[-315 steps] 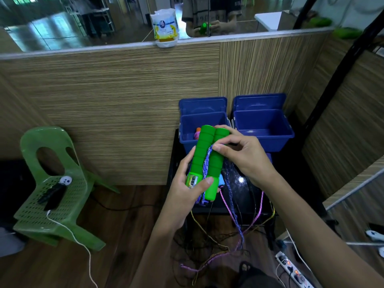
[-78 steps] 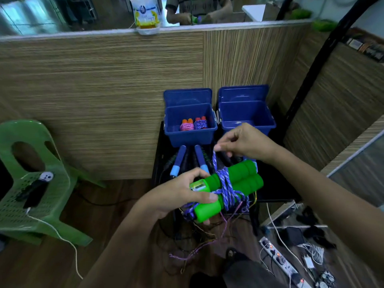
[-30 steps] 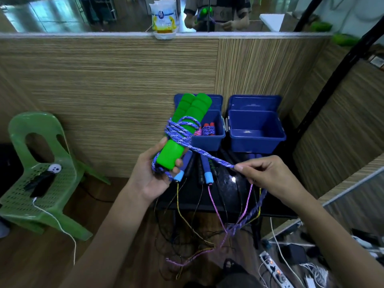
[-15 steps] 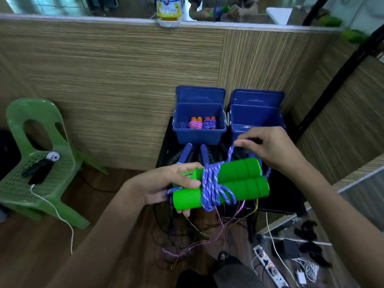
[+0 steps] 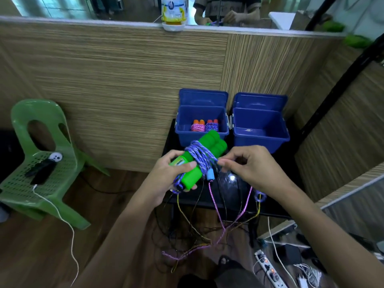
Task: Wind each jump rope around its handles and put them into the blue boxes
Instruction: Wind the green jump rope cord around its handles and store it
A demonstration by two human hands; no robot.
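Observation:
My left hand (image 5: 166, 179) grips the near end of a pair of green jump-rope handles (image 5: 212, 143), which point away towards the boxes. A purple-blue rope (image 5: 198, 154) is wound several times round their middle. My right hand (image 5: 249, 166) pinches the rope just right of the bundle. Two open blue boxes stand behind on a black table (image 5: 239, 202): the left box (image 5: 182, 135) holds two wound ropes with orange handles (image 5: 204, 125), the right box (image 5: 261, 140) looks empty. A blue-handled rope (image 5: 210, 175) lies under my hands.
Loose pink, yellow and dark cords (image 5: 216, 206) hang from the table's front edge to the floor. A green plastic chair (image 5: 39, 163) stands at the left. A power strip (image 5: 268, 269) and chargers lie on the floor at the lower right. A wooden partition rises behind.
The green bundle has swung from lying sideways to pointing away at the boxes. My right hand dropped from above the handles to their right side, still holding the rope.

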